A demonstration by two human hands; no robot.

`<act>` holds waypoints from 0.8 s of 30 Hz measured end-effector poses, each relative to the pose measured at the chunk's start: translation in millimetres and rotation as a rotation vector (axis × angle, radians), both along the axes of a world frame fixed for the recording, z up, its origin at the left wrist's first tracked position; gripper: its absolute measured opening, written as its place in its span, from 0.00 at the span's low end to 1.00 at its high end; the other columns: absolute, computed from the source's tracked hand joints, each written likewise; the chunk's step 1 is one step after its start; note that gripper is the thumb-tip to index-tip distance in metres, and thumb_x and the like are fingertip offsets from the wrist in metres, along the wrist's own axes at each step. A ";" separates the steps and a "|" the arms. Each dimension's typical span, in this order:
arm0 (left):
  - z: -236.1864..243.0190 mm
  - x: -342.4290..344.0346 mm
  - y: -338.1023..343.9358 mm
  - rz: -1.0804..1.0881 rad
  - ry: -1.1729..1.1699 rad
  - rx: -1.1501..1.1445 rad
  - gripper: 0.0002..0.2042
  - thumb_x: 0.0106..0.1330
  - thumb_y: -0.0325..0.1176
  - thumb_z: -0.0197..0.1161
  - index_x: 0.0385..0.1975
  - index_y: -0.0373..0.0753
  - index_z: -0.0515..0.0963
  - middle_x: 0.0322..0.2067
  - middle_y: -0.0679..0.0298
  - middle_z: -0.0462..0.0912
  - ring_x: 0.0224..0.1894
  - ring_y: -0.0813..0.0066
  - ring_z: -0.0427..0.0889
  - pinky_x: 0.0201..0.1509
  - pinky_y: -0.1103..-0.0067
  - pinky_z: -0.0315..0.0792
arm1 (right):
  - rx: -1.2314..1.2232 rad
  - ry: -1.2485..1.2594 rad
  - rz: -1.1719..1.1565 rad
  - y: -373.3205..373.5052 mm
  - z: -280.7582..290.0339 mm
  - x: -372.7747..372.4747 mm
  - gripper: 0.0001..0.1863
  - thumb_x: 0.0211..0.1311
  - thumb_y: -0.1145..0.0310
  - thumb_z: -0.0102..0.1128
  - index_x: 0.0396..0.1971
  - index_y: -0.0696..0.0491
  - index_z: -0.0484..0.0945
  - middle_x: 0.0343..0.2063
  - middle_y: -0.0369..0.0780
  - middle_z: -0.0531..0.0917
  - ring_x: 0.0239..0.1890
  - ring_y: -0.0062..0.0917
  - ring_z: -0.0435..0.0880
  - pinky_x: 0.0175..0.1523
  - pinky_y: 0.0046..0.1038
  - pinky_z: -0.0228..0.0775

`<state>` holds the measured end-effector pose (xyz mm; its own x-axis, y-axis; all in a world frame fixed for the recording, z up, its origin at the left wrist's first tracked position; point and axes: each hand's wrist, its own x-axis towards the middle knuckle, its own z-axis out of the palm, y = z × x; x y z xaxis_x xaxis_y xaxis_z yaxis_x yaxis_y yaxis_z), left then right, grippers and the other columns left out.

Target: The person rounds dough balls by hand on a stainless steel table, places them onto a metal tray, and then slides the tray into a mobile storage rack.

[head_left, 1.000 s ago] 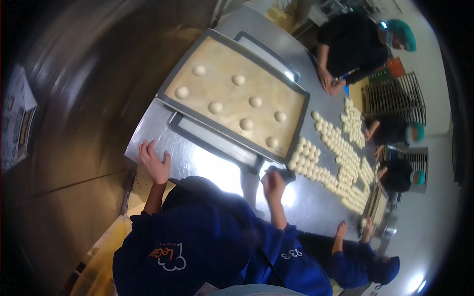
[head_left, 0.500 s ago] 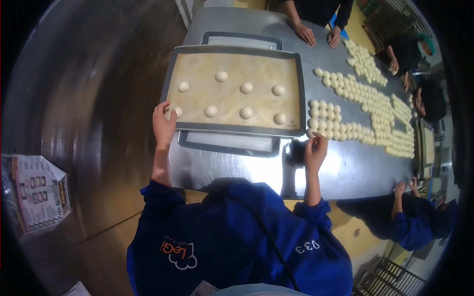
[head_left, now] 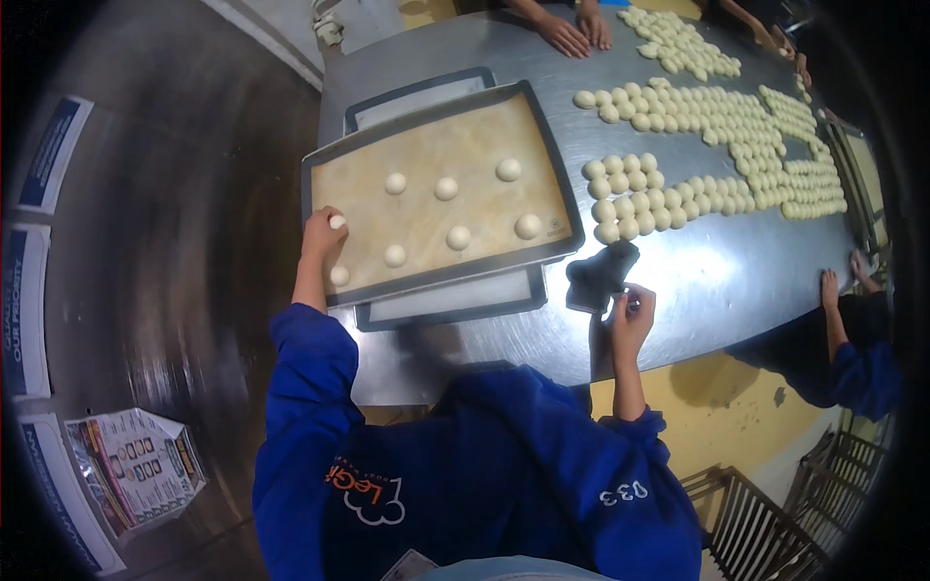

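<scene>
**Left hand's gone up one dough ball, right hand's backed off the rows**

Since half a second ago, we've shifted our left hand (head_left: 323, 232) from the near corner ball to the next one farther up that side. Its fingers are curled together around that dough ball (head_left: 337, 222), by the left edge of the tray (head_left: 555, 165). Seven more sit on the tan sheet (head_left: 417, 218): one just nearer us than that hand, the rest off to its right. Below and right of it, a second tray (head_left: 436, 300) pokes out from underneath.

Our right hand (head_left: 635, 315) has pulled back toward us from the dough rows (head_left: 668, 208), which now lie beyond it on the metal table (head_left: 717, 300). Its fingers are bent, with a pale spot between them, but we honestly can't tell if it's gripping anything. Just past it there's a dark patch (head_left: 599, 276), maybe shadow, not sure. Well beyond both of ours, a co-worker's hands (head_left: 565, 37) rest on the tabletop.
</scene>
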<state>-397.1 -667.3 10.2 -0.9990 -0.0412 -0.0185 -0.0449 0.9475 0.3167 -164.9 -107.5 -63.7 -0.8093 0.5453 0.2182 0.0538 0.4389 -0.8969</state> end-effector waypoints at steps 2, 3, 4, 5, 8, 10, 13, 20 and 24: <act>13.0 -8.3 3.6 0.014 -0.060 0.080 0.17 0.49 0.33 0.72 0.40 0.41 0.82 0.40 0.51 0.82 0.44 0.55 0.83 0.49 0.68 0.77 | 0.096 -0.042 -0.029 10.3 -0.9 6.9 0.08 0.63 0.78 0.56 0.41 0.57 0.77 0.37 0.39 0.75 0.34 0.19 0.76 0.37 0.20 0.70; 17.2 -6.4 1.3 0.021 0.051 0.082 0.22 0.48 0.31 0.72 0.45 0.40 0.79 0.40 0.50 0.83 0.42 0.57 0.84 0.48 0.70 0.77 | 0.138 -0.065 -0.030 12.4 -2.1 9.6 0.07 0.63 0.78 0.56 0.41 0.57 0.77 0.37 0.39 0.75 0.34 0.19 0.76 0.38 0.20 0.70; 20.1 -9.7 1.2 0.036 0.076 0.102 0.24 0.47 0.31 0.72 0.48 0.40 0.78 0.40 0.50 0.83 0.42 0.57 0.84 0.48 0.69 0.77 | 0.110 -0.080 -0.035 14.3 -4.7 10.8 0.08 0.62 0.77 0.56 0.40 0.57 0.77 0.37 0.41 0.76 0.37 0.26 0.76 0.42 0.26 0.70; 23.1 -15.6 1.5 0.051 0.100 0.122 0.26 0.47 0.31 0.73 0.50 0.40 0.77 0.39 0.51 0.83 0.43 0.56 0.84 0.49 0.69 0.77 | 0.082 -0.094 -0.039 15.7 -7.6 11.6 0.08 0.61 0.77 0.55 0.40 0.57 0.77 0.38 0.42 0.76 0.41 0.32 0.77 0.47 0.31 0.70; 14.0 -10.6 -0.7 0.032 0.030 0.071 0.31 0.47 0.32 0.73 0.56 0.40 0.73 0.43 0.50 0.82 0.47 0.54 0.83 0.53 0.68 0.76 | 0.217 -0.184 -0.004 10.0 -10.8 12.9 0.10 0.58 0.74 0.56 0.41 0.54 0.77 0.39 0.43 0.77 0.45 0.38 0.76 0.50 0.38 0.67; 11.1 -12.6 8.1 0.005 -0.059 -0.008 0.34 0.47 0.33 0.73 0.58 0.40 0.71 0.48 0.49 0.79 0.52 0.52 0.80 0.58 0.67 0.73 | 0.444 -0.243 0.072 8.7 -4.5 10.9 0.12 0.57 0.72 0.57 0.42 0.52 0.77 0.39 0.42 0.77 0.45 0.38 0.76 0.49 0.38 0.65; 27.8 -5.9 37.0 0.053 -0.224 -0.210 0.37 0.48 0.37 0.74 0.62 0.38 0.69 0.59 0.47 0.70 0.63 0.51 0.70 0.66 0.65 0.66 | 0.500 -0.248 0.084 8.9 -3.0 9.4 0.12 0.56 0.70 0.57 0.42 0.50 0.76 0.39 0.41 0.77 0.45 0.37 0.75 0.48 0.38 0.64; 19.1 -36.3 104.3 -0.376 0.059 0.155 0.32 0.53 0.32 0.70 0.61 0.40 0.70 0.57 0.48 0.72 0.60 0.50 0.71 0.65 0.66 0.67 | 0.508 -0.269 0.058 8.7 -5.3 7.0 0.11 0.56 0.70 0.57 0.40 0.50 0.76 0.39 0.41 0.77 0.45 0.36 0.76 0.47 0.38 0.64; 4.0 -46.6 127.6 -0.426 0.042 0.119 0.23 0.51 0.29 0.67 0.51 0.41 0.77 0.48 0.51 0.76 0.53 0.50 0.75 0.59 0.66 0.70 | 0.499 -0.231 0.050 7.6 2.1 5.8 0.10 0.56 0.70 0.58 0.39 0.50 0.77 0.38 0.40 0.78 0.44 0.36 0.76 0.46 0.38 0.64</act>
